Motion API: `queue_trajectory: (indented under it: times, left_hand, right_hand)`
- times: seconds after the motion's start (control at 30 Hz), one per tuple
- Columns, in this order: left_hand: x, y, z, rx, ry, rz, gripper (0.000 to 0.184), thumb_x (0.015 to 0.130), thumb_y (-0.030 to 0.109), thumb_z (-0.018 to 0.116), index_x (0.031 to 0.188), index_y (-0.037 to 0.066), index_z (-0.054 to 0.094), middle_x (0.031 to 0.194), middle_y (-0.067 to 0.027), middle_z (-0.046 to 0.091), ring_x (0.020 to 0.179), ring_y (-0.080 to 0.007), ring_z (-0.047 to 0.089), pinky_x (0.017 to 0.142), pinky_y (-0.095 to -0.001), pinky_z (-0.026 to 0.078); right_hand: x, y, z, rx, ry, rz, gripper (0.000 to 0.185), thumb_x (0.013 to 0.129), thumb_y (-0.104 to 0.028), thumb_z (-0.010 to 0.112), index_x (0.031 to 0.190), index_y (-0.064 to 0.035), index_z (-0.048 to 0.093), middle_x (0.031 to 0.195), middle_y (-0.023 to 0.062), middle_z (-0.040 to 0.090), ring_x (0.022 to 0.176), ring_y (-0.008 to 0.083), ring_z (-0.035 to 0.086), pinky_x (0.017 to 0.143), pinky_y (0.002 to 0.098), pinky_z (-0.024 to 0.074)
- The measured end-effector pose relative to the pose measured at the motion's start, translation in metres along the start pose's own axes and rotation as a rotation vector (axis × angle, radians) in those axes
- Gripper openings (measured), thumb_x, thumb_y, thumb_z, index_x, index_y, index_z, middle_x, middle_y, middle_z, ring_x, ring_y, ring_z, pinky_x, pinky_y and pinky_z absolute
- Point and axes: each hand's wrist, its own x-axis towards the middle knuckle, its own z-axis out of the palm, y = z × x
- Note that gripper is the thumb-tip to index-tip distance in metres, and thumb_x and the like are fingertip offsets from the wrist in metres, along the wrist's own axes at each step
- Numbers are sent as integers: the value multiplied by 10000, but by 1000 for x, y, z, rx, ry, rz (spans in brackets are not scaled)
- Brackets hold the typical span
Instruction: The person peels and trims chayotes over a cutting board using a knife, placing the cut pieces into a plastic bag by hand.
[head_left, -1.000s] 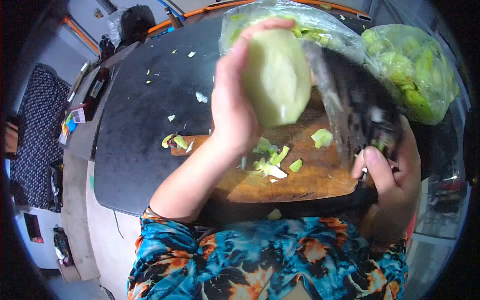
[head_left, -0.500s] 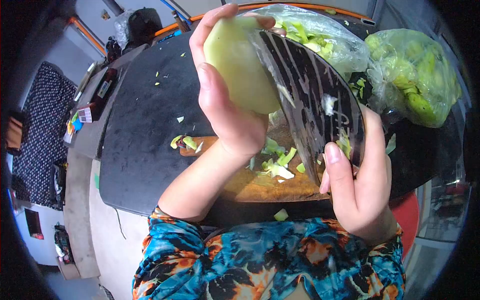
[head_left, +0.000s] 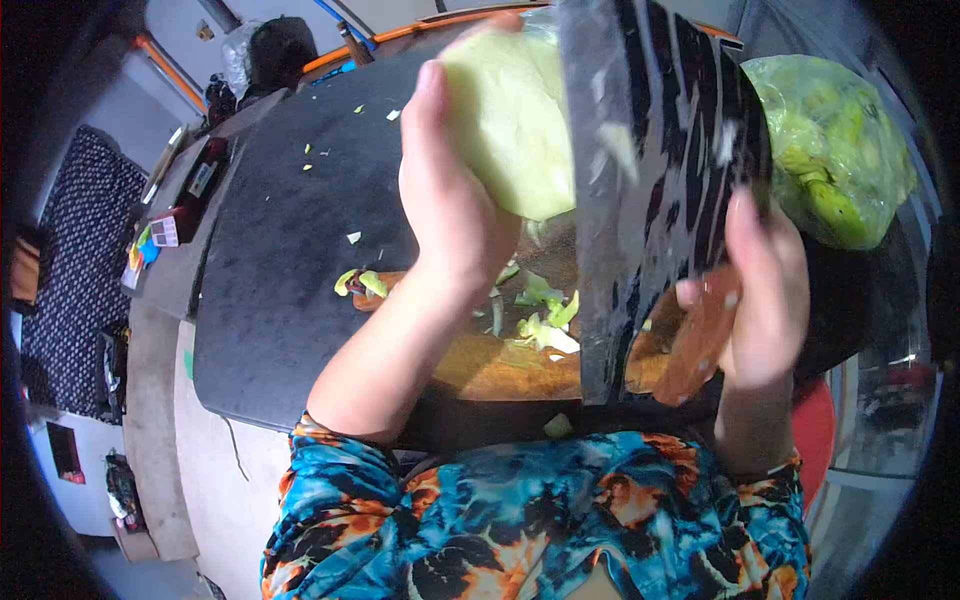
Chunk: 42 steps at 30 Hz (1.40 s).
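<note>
My left hand (head_left: pixel 445 190) is wrapped round a pale green, peeled vegetable (head_left: pixel 510 125), whose exact kind I cannot tell, raised over the table. Beside it stands the broad, wet, dark blade of a cleaver (head_left: pixel 665 170), tilted nearly upright with its straight edge against or close to the vegetable's right side. My right hand (head_left: pixel 765 285), slightly blurred, holds the cleaver near its wooden handle (head_left: pixel 700 340). Below, a wooden cutting board (head_left: pixel 500 375) carries green and white peelings (head_left: pixel 545 320), partly hidden by the blade and my left forearm.
A clear plastic bag of green produce or peelings (head_left: pixel 835 150) sits at the right of the black table (head_left: pixel 290 250). Small scraps dot the tabletop. Another clear bag is mostly hidden behind the blade. A red stool or chair (head_left: pixel 815 430) shows at lower right.
The cleaver has swung more upright and its handle now shows at the bottom right. My right hand has shifted up and right. The vegetable has turned, showing a paler face.
</note>
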Motion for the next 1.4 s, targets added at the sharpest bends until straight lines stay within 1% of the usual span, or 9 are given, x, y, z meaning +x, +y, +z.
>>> queue_trajectory:
  times: [0.1,0.23,0.3,0.5,0.63,0.9,1.0,1.17,1.4]
  left_hand:
    - [4,-12,-9,17,26,-294,356,906,365,463,1052,60,575,988,-77,622,875,-192,601,796,-334,466]
    - [8,-43,-27,852,-221,-17,433,954,366,400,1184,21,525,1037,-83,600,931,-140,566,868,-295,429]
    - [5,-34,-14,701,-42,-507,470,968,400,350,1198,22,511,1085,-90,570,982,-149,533,891,-305,411]
    - [-7,-15,4,923,-401,-56,325,903,262,488,1129,31,513,971,-64,577,894,-143,535,800,-283,433]
    - [-37,-37,17,1352,-710,360,623,674,136,697,1214,30,404,925,-154,558,827,-318,603,723,-372,494]
    - [-34,-14,18,1300,-635,272,669,667,15,602,1267,-22,308,837,-178,502,783,-362,570,650,-383,492]
    - [-16,1,8,930,-277,-85,309,849,128,590,1128,19,517,679,28,479,582,-38,408,524,-210,365]
    - [15,28,-13,272,-318,-91,153,920,177,478,972,40,521,720,-28,522,601,-83,482,528,-209,396]
    - [-6,45,3,979,-317,-188,168,899,183,589,902,17,567,708,81,479,595,3,418,506,-159,349]
  right_hand:
    - [30,36,-13,400,43,-50,328,903,-313,543,1096,-52,591,998,48,647,869,137,625,801,293,484]
    - [50,62,-22,552,-155,216,331,899,-372,533,1067,-93,593,978,71,650,821,181,645,716,356,533]
    - [48,65,-26,656,-275,325,328,890,-368,552,1070,-95,575,971,72,644,826,213,643,702,370,536]
    - [57,72,-26,395,286,-107,395,910,-386,522,1103,-41,515,963,102,615,846,196,620,773,382,506]
    - [45,67,-26,545,225,-50,283,948,-315,477,1058,-58,522,985,51,579,894,148,573,779,299,465]
    - [46,40,-21,537,101,-369,572,940,-496,349,1300,-53,386,1245,120,500,1132,229,495,938,368,411]
    - [58,48,-55,599,190,-184,560,947,-478,331,1289,-37,369,1247,149,484,1186,319,451,1005,491,342]
    - [53,45,-56,780,65,-63,557,950,-443,341,1321,-29,352,1294,199,446,1201,408,425,975,572,357]
    - [49,43,-50,865,-43,-77,532,952,-451,333,1370,-122,334,1328,114,436,1210,293,439,963,540,369]
